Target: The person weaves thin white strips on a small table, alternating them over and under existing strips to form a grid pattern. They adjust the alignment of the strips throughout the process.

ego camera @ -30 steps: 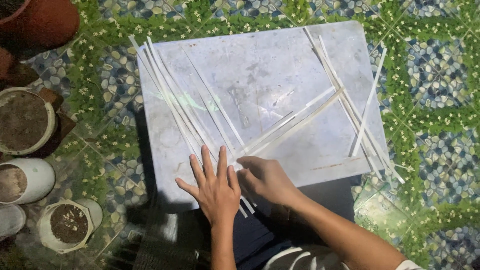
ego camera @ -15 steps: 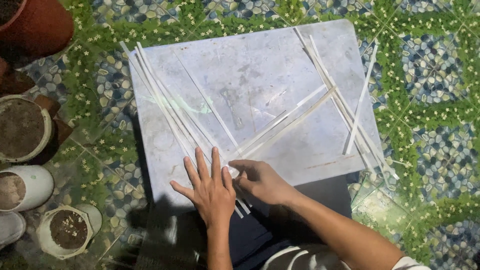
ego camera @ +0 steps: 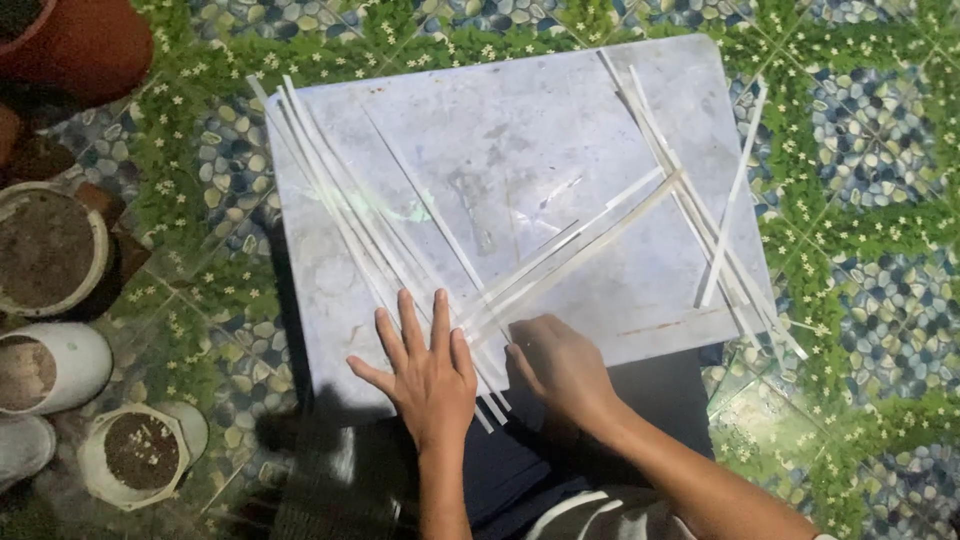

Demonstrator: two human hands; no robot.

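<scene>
Long, thin, flat white strips [ego camera: 340,215] lie scattered over a pale grey, scuffed square bench [ego camera: 520,130] that fills the middle of the frame. They look like narrow cut slats, stiff and straight, all much the same width. One bundle runs as a loose fan from the upper left corner of the bench down toward the lower centre, the strips overlapping and nearly parallel. A second pair of white strips [ego camera: 590,240] slants from the right of centre down to the same lower-centre spot, so the two groups meet in a shallow V. A third cluster of white strips [ego camera: 690,210] lies along the right edge, crossing one another, some tips poking past the bench rim. The left hand [ego camera: 432,375] lies flat, fingers spread, palm down on the lower ends of the left bundle, pressing rather than gripping; its grip is fully open and closes on nothing. The right hand [ego camera: 560,365] sits just beside it, fingers curled down at the point where the slanting pair ends; whether its grip actually pinches a strip I cannot tell. At the left of the frame stand round white pots of dark soil [ego camera: 45,250], on a floor of green and pebble-patterned tiles [ego camera: 860,200].
</scene>
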